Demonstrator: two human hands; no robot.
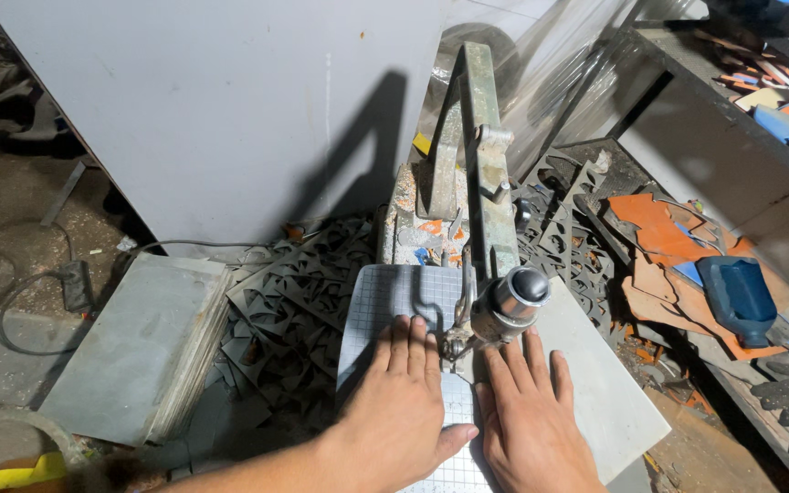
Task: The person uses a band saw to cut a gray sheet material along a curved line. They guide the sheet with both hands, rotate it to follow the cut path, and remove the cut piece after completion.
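Note:
A light grey panel with a printed grid and a curved drawn line (399,297) lies on the saw's white work plate (614,402). My left hand (399,402) presses flat on the panel, fingers together, just left of the blade. My right hand (527,415) lies flat on it to the right of the blade. Between my fingertips stands the saw's blade holder with a shiny metal knob (509,301). The worn green saw arm (481,155) reaches back from it toward the wall.
Dark cut-out offcuts (289,301) are piled left of the saw. A stack of grey sheets (134,342) lies further left. Orange scraps (664,233) and a blue container (737,292) sit at right. A large grey board (221,110) leans behind.

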